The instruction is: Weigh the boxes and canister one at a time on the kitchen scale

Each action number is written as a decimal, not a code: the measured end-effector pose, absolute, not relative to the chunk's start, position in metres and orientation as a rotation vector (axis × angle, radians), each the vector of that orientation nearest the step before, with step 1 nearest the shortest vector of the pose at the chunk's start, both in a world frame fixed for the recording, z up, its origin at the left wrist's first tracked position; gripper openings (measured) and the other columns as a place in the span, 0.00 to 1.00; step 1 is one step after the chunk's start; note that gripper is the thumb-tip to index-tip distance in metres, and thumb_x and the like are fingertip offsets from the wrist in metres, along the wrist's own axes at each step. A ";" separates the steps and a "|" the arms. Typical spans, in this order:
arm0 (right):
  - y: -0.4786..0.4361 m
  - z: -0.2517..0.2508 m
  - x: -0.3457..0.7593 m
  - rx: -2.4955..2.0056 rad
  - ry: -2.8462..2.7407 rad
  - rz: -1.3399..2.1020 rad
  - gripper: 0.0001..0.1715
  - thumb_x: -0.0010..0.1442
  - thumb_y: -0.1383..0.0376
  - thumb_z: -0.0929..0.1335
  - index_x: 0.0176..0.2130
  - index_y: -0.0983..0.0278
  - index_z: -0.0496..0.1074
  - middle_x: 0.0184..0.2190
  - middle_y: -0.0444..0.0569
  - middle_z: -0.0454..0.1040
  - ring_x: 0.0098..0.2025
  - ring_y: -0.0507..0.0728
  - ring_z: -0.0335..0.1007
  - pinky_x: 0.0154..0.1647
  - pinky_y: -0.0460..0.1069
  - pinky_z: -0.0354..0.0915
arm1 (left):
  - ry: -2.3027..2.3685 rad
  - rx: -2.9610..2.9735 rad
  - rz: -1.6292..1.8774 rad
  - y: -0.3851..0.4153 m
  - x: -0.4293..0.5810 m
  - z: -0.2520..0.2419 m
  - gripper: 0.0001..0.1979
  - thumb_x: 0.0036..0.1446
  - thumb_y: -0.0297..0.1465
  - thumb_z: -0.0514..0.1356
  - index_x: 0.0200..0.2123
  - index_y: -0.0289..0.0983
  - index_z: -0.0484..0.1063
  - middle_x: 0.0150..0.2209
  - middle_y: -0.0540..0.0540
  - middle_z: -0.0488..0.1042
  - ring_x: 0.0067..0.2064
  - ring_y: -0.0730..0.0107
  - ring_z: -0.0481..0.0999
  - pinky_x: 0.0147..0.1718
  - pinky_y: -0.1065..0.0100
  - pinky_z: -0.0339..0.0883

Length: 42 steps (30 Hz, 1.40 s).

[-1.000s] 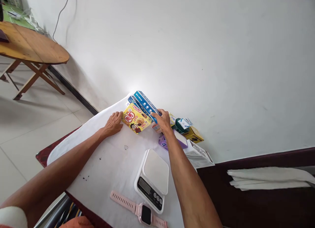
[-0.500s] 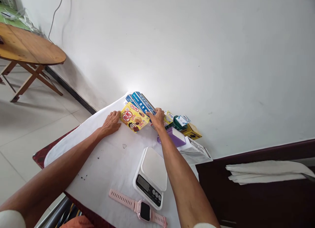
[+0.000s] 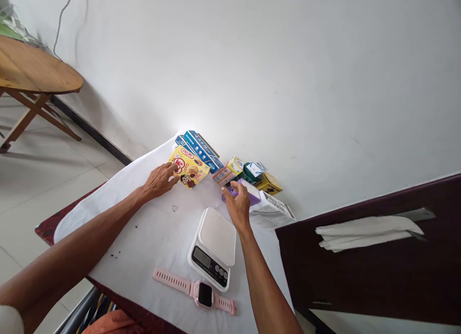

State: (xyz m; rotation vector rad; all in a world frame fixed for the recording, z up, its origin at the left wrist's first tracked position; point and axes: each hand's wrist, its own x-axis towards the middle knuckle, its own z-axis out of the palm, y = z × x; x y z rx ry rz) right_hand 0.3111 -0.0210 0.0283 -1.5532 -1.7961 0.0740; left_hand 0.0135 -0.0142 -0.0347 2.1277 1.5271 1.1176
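Note:
A yellow snack box (image 3: pixel 189 168) with a cartoon figure stands on the white-covered table, in front of blue boxes (image 3: pixel 201 151). My left hand (image 3: pixel 160 180) is at its left side, fingers extended and overlapping its lower left edge. My right hand (image 3: pixel 238 202) hovers by the purple box (image 3: pixel 252 192), fingers apart and curved, holding nothing; it hides part of that box. Just below my right hand lies a white kitchen scale (image 3: pixel 212 247) with a dark display panel. Nearer me is a pink smartwatch (image 3: pixel 204 294), its strap laid out flat.
Along the wall stand an orange-and-yellow box (image 3: pixel 229 170), a green box (image 3: pixel 251 173), a yellow-and-black box (image 3: pixel 270 184) and a white box (image 3: pixel 273 211). A round wooden table (image 3: pixel 39 67) is at far left. White cloth (image 3: pixel 367 232) hangs at right.
My right hand has left the yellow and blue boxes and moved right and nearer me, to the purple box. My left hand stays by the yellow box. The view has shifted slightly.

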 end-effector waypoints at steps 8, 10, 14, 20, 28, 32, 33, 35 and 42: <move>-0.110 0.034 0.398 -1.652 -1.578 -0.037 0.23 0.60 0.50 0.68 0.47 0.64 0.74 0.48 0.59 0.75 0.50 0.64 0.71 0.43 0.57 0.73 | 1.485 2.286 0.924 -0.012 0.021 -0.049 0.26 0.62 0.38 0.57 0.62 0.39 0.63 0.54 0.37 0.71 0.53 0.50 0.74 0.52 0.52 0.68; -0.125 0.040 0.416 -1.681 -1.542 -0.078 0.22 0.60 0.51 0.68 0.46 0.64 0.74 0.48 0.59 0.75 0.50 0.64 0.72 0.42 0.57 0.73 | 1.511 2.308 0.889 -0.013 0.022 -0.049 0.28 0.62 0.38 0.57 0.64 0.39 0.63 0.54 0.37 0.71 0.54 0.48 0.73 0.52 0.51 0.68; -0.139 0.046 0.437 -1.719 -1.516 -0.125 0.22 0.60 0.52 0.68 0.46 0.64 0.75 0.48 0.59 0.74 0.49 0.65 0.71 0.42 0.58 0.73 | 1.565 2.353 0.801 -0.014 0.024 -0.050 0.31 0.62 0.39 0.57 0.66 0.37 0.61 0.56 0.35 0.70 0.56 0.44 0.71 0.53 0.49 0.66; -0.111 0.051 0.449 -1.825 -1.696 -0.333 0.30 0.57 0.57 0.70 0.56 0.67 0.71 0.53 0.62 0.72 0.58 0.70 0.65 0.59 0.65 0.64 | 1.591 2.395 0.760 -0.012 0.022 -0.053 0.32 0.63 0.41 0.54 0.68 0.37 0.59 0.56 0.34 0.69 0.55 0.45 0.70 0.52 0.49 0.66; -0.035 0.072 0.423 -1.943 -2.101 -0.487 0.42 0.57 0.62 0.73 0.66 0.64 0.59 0.66 0.63 0.62 0.68 0.71 0.54 0.65 0.65 0.56 | 1.599 2.372 0.719 -0.011 0.023 -0.053 0.34 0.64 0.41 0.55 0.70 0.35 0.57 0.54 0.34 0.69 0.54 0.45 0.69 0.52 0.50 0.65; -0.003 0.063 0.389 -2.024 -2.260 -0.491 0.41 0.56 0.65 0.74 0.64 0.65 0.60 0.62 0.63 0.66 0.67 0.70 0.56 0.64 0.63 0.56 | 1.603 2.335 0.741 -0.012 0.022 -0.051 0.34 0.64 0.40 0.56 0.69 0.36 0.56 0.54 0.34 0.69 0.55 0.45 0.69 0.53 0.51 0.64; 0.003 0.060 0.383 -2.058 -2.255 -0.478 0.40 0.55 0.65 0.74 0.63 0.65 0.61 0.60 0.63 0.67 0.65 0.70 0.59 0.62 0.63 0.58 | 1.596 2.327 0.751 -0.013 0.022 -0.050 0.34 0.63 0.39 0.57 0.70 0.36 0.55 0.54 0.35 0.69 0.55 0.46 0.69 0.54 0.51 0.64; 0.012 0.055 0.376 -2.130 -2.247 -0.468 0.39 0.53 0.66 0.75 0.60 0.65 0.62 0.58 0.64 0.69 0.62 0.71 0.61 0.59 0.63 0.59 | 1.577 2.323 0.758 -0.016 0.022 -0.048 0.34 0.64 0.38 0.57 0.70 0.35 0.54 0.54 0.34 0.69 0.55 0.46 0.69 0.54 0.51 0.64; 0.020 0.065 0.375 -2.231 -2.254 -0.543 0.41 0.45 0.60 0.80 0.54 0.65 0.66 0.56 0.64 0.66 0.61 0.74 0.60 0.57 0.64 0.58 | 1.574 2.374 0.661 -0.023 0.027 -0.036 0.30 0.63 0.36 0.59 0.66 0.36 0.59 0.54 0.34 0.70 0.54 0.47 0.69 0.51 0.52 0.64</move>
